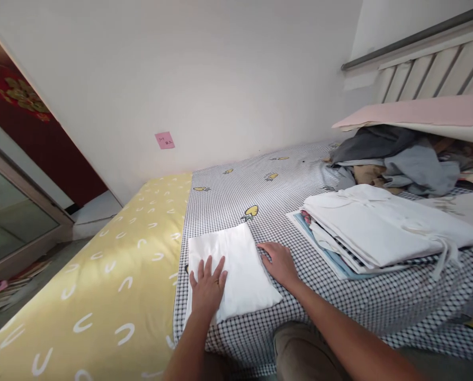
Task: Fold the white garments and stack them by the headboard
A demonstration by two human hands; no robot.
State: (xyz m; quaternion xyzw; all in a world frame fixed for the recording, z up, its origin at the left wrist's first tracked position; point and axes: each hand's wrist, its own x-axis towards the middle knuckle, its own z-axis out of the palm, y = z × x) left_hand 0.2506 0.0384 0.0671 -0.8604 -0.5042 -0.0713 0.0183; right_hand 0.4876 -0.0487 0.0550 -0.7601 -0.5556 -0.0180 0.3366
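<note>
A white folded cloth, perhaps a garment, lies flat on the checked bedsheet. My left hand rests on its left part, palm down with the fingers spread. At the cloth's right edge is my right hand, its fingers stretched towards the left and partly hidden under the hand. It seems to touch the sheet beside the cloth, and nothing shows in its grasp. Right of that hand sits a stack of folded clothes, topped by a white piece with drawstrings.
A yellow sheet with white arcs covers the bed's left side. Grey and brown clothes lie heaped at the back right, beneath a pink-topped board. A pink note is on the wall. My knee is against the bed's front.
</note>
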